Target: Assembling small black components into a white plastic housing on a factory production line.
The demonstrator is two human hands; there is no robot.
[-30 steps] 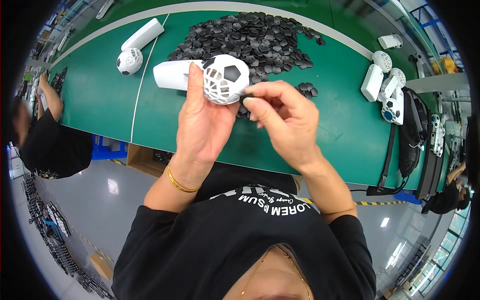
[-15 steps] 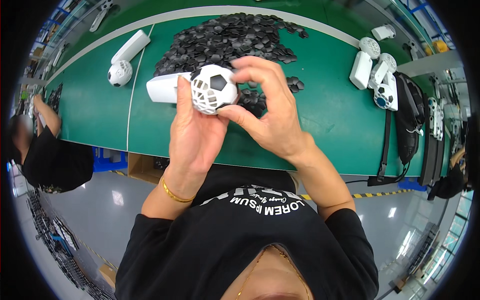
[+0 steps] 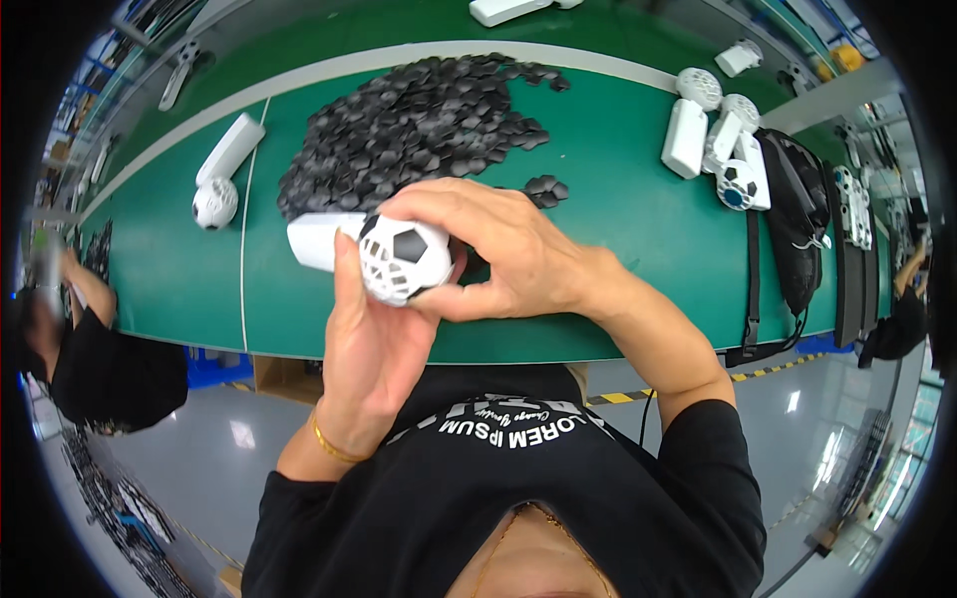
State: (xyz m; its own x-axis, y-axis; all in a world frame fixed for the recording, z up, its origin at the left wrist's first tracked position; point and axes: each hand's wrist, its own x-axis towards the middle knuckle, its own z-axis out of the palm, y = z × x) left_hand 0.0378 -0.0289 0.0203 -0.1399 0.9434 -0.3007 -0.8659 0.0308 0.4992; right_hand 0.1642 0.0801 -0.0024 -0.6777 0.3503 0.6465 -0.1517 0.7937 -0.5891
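- Head view, centre: white ball-headed device (image 3: pixel 399 257), its round head a white lattice with black hexagon inserts, its white handle pointing left; held over the near edge of the green table (image 3: pixel 618 249).
- Left hand (image 3: pixel 369 339): closed about the device from below, thumb up along the head's left side; gold bracelet (image 3: pixel 334 444) at the wrist.
- Right hand (image 3: pixel 498 259): curled over the head from above and right, fingertips pressed onto its top.
- Behind the hands: heap of black hexagon pieces (image 3: pixel 409 130) spread on the table; a few loose ones (image 3: pixel 546 189) at its right edge.
- Left of the heap: another white device (image 3: pixel 221 169) lying flat, ball end nearest.
- Right side: cluster of white devices (image 3: pixel 718 140); black bag with strap (image 3: pixel 793 229) beside them.
- Far left edge: another person's dark sleeve (image 3: pixel 110 369).
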